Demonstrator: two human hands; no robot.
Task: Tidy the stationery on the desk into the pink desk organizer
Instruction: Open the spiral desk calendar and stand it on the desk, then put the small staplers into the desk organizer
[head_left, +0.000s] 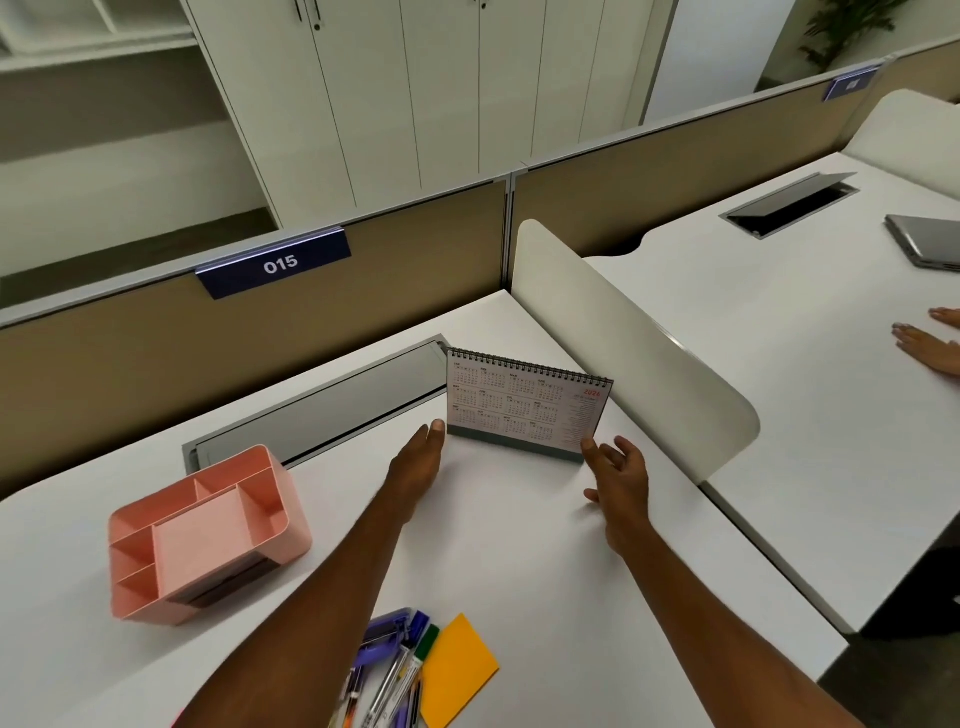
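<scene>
The pink desk organizer (208, 535) stands at the left of the white desk (519, 571), its compartments showing nothing inside. A spiral desk calendar (524, 402) stands upright at the back. My left hand (418, 462) lies flat with fingers extended, its fingertips at the calendar's lower left corner. My right hand (618, 478) is open at the calendar's lower right corner, thumb touching its edge. Close to the front edge lie several pens (389, 680), a purple stapler (387, 636) and a yellow sticky-note pad (454, 670), partly hidden by my left forearm.
A grey cable-tray lid (322, 410) runs along the back of the desk. A white curved divider (623, 332) separates it from the neighbouring desk, where another person's hand (930, 343) rests near a closed laptop (924, 249). A partition with sign 015 (275, 265) stands behind.
</scene>
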